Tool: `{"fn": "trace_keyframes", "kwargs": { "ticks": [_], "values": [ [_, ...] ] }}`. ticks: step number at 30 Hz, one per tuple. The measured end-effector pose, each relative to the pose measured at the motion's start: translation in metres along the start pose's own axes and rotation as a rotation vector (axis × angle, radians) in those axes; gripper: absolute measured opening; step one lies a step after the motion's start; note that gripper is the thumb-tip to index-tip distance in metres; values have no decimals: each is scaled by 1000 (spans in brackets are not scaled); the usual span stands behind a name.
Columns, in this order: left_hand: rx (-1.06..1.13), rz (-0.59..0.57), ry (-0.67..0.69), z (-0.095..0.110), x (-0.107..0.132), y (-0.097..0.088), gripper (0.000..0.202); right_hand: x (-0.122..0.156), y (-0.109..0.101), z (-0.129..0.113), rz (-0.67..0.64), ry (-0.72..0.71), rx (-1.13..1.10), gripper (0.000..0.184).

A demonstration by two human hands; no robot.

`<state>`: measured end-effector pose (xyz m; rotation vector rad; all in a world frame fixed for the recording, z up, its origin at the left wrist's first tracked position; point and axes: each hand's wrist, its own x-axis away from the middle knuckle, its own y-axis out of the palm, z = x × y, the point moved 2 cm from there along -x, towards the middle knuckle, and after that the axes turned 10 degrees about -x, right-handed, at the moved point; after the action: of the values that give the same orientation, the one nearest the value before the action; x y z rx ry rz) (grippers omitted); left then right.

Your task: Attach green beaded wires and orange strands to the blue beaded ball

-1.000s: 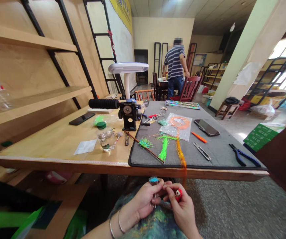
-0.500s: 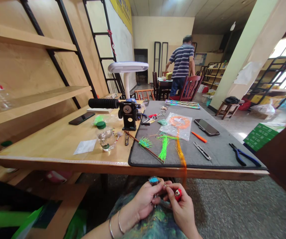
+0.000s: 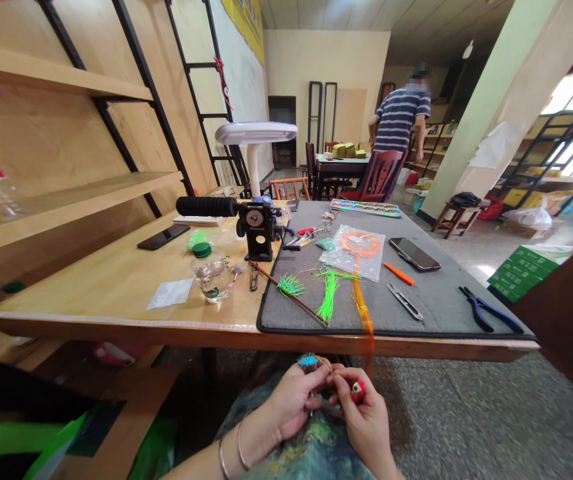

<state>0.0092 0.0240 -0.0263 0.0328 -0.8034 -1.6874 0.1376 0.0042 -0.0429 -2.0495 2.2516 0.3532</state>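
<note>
Both hands work low over my lap, below the table's front edge. My left hand (image 3: 286, 403) is closed round a small piece with a blue tufted top (image 3: 308, 361). My right hand (image 3: 366, 417) is closed on a small red bead-like piece (image 3: 357, 391), and its fingertips pinch a thin thread that runs to the left hand. An orange bundle of strands (image 3: 364, 317) hangs from the grey mat (image 3: 431, 300) over the table edge, just above my hands. Two thin bangles circle my left wrist.
The wooden table (image 3: 116, 287) carries a black vise with a foam handle (image 3: 254, 227), a lamp (image 3: 256, 137), a glass jar (image 3: 211, 277), green strand bundles (image 3: 329, 293), an orange reel in a bag (image 3: 359, 250), two phones, scissors and pliers (image 3: 489, 312). A person in a striped shirt (image 3: 399, 120) stands far back.
The person in the striped shirt has walked to the right at the back. My hands have stayed almost still over my lap.
</note>
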Motion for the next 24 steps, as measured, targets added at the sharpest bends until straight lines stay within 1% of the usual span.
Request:
{"fn": "trace_keyframes", "kwargs": {
  "ticks": [5,10,16,20,24],
  "values": [
    [-3,-4,-2,-2,-1,0,37,0,1,-1,-5,-11,-21,29],
    [-1,-6,-12,-3,-1,1,37,1,0,0,-10,23,-53,30],
    [-9,2,19,-5,-1,0,37,2,-1,3,-15,31,-42,31],
    [-14,28,30,-5,0,1,40,2,0,6,-22,33,-52,29],
    [-23,32,41,-5,0,2,41,2,0,4,-20,28,-53,28]
  ]
}}
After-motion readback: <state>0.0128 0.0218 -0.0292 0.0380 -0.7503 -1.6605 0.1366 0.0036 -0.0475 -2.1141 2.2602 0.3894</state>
